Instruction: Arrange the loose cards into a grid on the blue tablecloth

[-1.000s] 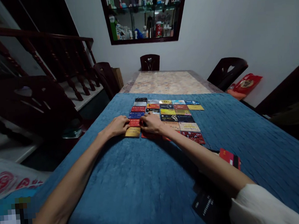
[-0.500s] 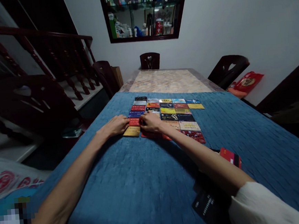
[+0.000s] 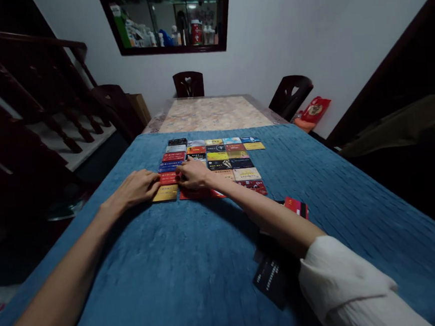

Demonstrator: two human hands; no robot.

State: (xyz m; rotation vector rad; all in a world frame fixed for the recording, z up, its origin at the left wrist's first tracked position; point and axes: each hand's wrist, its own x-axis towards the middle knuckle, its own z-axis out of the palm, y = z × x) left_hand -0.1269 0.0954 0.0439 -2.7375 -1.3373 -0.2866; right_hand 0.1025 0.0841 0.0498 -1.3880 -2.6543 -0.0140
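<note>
Several coloured cards point(image 3: 217, 158) lie in a neat grid on a blue quilted cloth point(image 3: 195, 265). My left hand point(image 3: 138, 186) rests flat at the grid's left edge, fingertips touching a red card point(image 3: 168, 178), just above a gold card point(image 3: 165, 193). My right hand point(image 3: 194, 175) lies on the cards of the near rows, fingertips meeting the same red card from the right. Neither hand has a card lifted. A loose red card point(image 3: 296, 206) lies beside my right forearm, and a black card point(image 3: 271, 279) pokes out under my right sleeve.
The cloth covers the near part of a long marble-topped table point(image 3: 213, 114). Dark wooden chairs point(image 3: 289, 94) stand around it, one at the far end point(image 3: 187, 84). A stair railing point(image 3: 46, 86) runs along the left. A wall cabinet point(image 3: 168, 21) holds bottles. A red bag point(image 3: 313, 110) sits at the right.
The view has swung to the right and slightly down, so everything sits further left in the picture. Both hands stay pressed on the same cards at the grid's left side.
</note>
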